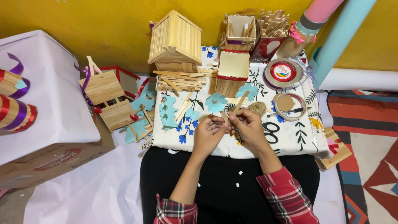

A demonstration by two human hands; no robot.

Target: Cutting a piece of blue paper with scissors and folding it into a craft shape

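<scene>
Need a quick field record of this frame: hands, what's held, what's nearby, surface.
left hand: pinching the lower end of the wooden sticks, grip closed
right hand: holding the same wooden sticks, grip closed
sticks: flat, pale wood, angled up and away from the hands
surface: floral cloth over the lap
near right hand: scissors, twine ball, tape rolls
behind hands: stick house, open stick box, loose stick pile
left side: cardboard box under white paper
</scene>
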